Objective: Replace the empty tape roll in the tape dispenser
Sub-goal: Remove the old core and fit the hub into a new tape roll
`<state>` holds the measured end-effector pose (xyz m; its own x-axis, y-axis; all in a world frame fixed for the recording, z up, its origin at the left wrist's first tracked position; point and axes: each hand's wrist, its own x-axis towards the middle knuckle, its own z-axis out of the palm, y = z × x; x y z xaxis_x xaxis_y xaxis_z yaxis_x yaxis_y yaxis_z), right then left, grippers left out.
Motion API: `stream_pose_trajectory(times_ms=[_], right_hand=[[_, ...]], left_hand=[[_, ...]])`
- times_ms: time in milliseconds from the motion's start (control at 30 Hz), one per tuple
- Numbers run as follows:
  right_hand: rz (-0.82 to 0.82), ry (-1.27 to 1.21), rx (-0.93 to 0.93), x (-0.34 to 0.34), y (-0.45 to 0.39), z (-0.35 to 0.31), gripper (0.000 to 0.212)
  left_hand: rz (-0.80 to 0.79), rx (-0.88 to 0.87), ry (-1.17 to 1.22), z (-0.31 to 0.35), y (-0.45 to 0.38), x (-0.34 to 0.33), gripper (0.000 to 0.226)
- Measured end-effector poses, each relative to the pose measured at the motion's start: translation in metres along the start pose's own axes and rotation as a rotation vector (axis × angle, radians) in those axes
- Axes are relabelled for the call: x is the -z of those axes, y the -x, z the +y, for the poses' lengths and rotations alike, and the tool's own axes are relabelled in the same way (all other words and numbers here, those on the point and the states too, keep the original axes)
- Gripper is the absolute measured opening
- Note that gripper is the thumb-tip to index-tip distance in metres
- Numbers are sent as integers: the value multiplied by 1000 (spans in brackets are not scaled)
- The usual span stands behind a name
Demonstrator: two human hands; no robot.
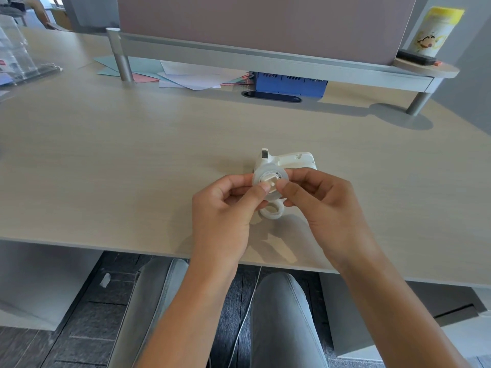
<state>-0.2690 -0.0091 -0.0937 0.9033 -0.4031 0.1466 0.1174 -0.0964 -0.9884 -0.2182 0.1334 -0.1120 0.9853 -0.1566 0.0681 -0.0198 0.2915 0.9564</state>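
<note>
A white tape dispenser [289,160] stands on the pale wooden desk [132,168], just beyond my hands. Above the desk, both hands hold a whitish tape roll [259,174] with a white hub [271,180] in its centre. My left hand [225,208] grips the roll's left side, its thumb on the hub. My right hand [321,200] pinches the right side, thumb tip against the hub. A second, smaller tape ring [272,211] lies flat on the desk under my hands, partly hidden by them.
A raised grey shelf [265,58] on metal legs spans the back of the desk, with loose papers [186,75] and a blue box [291,85] beneath it. A yellow-and-white can [433,30] stands at the shelf's right end. A cable slot [271,96] is behind the dispenser.
</note>
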Motion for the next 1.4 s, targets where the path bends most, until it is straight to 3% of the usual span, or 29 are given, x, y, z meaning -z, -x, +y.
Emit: stream_pose_trajectory(times_ms=[900, 1100, 1233, 1400], right_hand=[[61, 77, -10, -3, 0, 3, 11], [-14, 20, -42, 3, -3, 3, 14], [-64, -40, -53, 7, -7, 2, 15], [-123, -165, -65, 13, -8, 0, 32]], left_hand=[[36, 38, 36, -4, -2, -5, 7], [-19, 139, 139, -1, -6, 0, 17], [-88, 193, 179, 2, -7, 2, 10], [-140, 185, 226, 3, -9, 2, 14]])
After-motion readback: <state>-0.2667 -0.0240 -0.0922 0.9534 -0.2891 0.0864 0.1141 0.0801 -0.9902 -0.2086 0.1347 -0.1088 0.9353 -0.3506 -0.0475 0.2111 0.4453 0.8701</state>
